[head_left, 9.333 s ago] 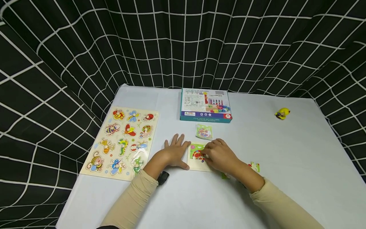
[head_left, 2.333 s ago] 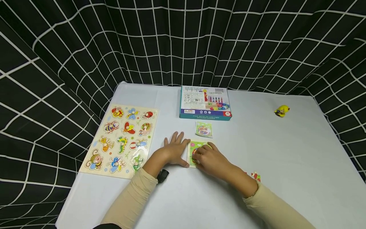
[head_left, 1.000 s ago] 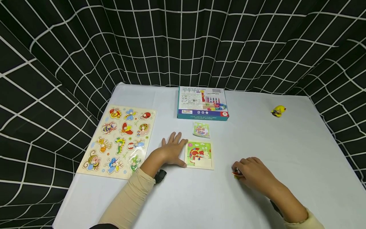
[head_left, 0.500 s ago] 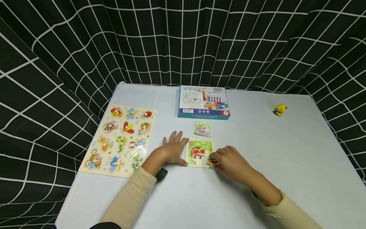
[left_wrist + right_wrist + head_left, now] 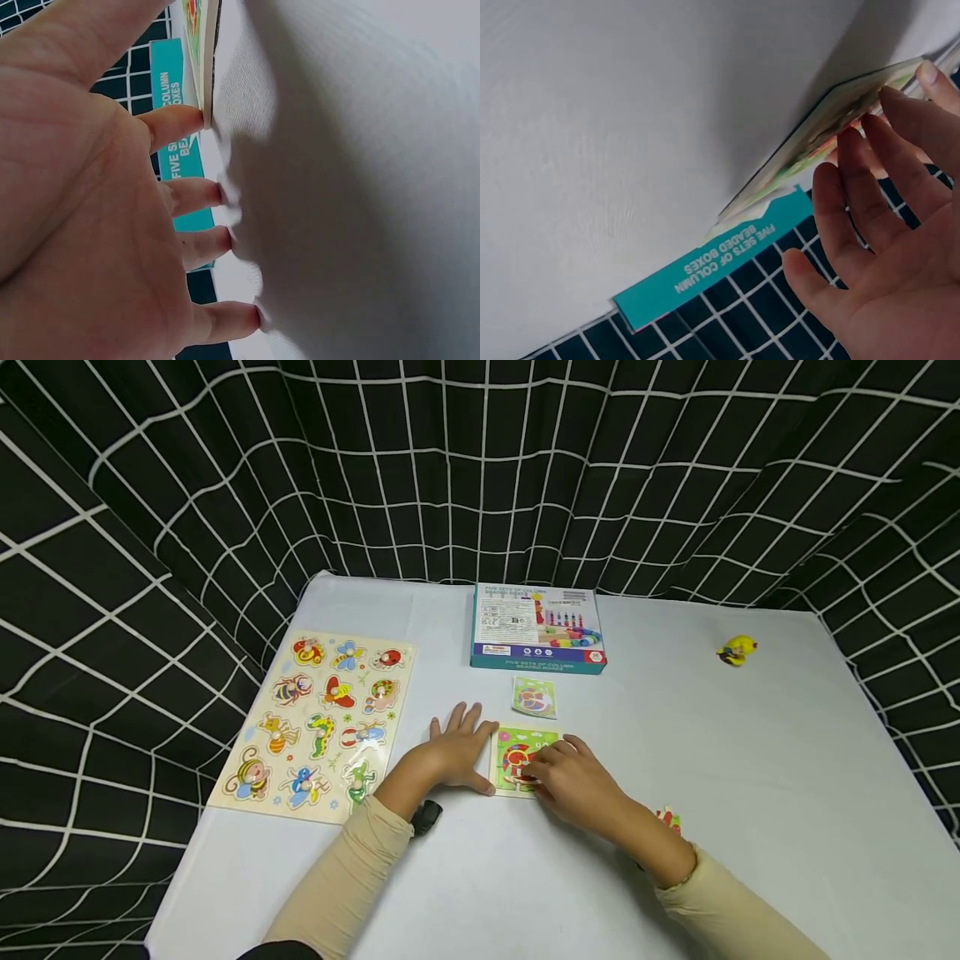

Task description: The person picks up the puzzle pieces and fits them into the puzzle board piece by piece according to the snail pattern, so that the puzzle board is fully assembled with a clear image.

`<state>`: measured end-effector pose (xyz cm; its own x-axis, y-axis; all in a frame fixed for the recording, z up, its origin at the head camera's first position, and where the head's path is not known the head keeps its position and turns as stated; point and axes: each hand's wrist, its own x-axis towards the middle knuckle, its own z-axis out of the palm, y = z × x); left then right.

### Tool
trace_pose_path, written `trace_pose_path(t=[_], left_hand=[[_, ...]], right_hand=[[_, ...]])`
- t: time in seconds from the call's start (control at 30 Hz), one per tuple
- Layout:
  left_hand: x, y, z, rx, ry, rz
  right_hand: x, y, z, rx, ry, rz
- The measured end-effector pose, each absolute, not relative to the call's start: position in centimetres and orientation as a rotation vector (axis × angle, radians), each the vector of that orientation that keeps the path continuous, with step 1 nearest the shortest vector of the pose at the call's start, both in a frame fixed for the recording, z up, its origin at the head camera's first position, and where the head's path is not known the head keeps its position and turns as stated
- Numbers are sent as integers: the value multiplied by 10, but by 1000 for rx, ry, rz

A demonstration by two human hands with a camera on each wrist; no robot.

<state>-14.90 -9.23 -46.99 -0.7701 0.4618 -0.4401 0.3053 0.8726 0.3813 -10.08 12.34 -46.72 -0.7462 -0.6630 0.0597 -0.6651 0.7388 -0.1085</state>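
Note:
A small square jigsaw puzzle board [image 5: 529, 737] with a red and green picture lies at the table's middle. My left hand [image 5: 454, 758] is spread flat-fingered at its left side. In the left wrist view the index fingertip [image 5: 191, 116] touches the board's edge and the other fingertips rest on the white cloth. Over the board's lower right, my right hand [image 5: 573, 781] pinches a puzzle piece [image 5: 519, 779], mostly hidden by the fingers. The right wrist view shows the right fingers [image 5: 855, 195] curled at the board [image 5: 780, 169]. A loose puzzle piece [image 5: 668, 818] lies beside the right forearm.
Behind the board lie a small picture card [image 5: 534, 697] and a teal box [image 5: 537, 631]. A large wooden insect peg puzzle [image 5: 311, 727] fills the table's left. A yellow toy figure [image 5: 737, 650] stands far right. A gridded black curtain [image 5: 480, 485] hangs behind.
My right hand reached right, picked up a puzzle piece and brought it left onto the board. More of the board is filled than in the oldest frame. My left hand has stayed at the board's edge.

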Motion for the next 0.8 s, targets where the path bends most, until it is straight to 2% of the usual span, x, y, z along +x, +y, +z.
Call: trace_pose_path(t=[0.8], left_hand=[[-148, -92, -468, 562, 2510, 380]], right_hand=[[-99, 120, -469, 1121, -2877, 179]])
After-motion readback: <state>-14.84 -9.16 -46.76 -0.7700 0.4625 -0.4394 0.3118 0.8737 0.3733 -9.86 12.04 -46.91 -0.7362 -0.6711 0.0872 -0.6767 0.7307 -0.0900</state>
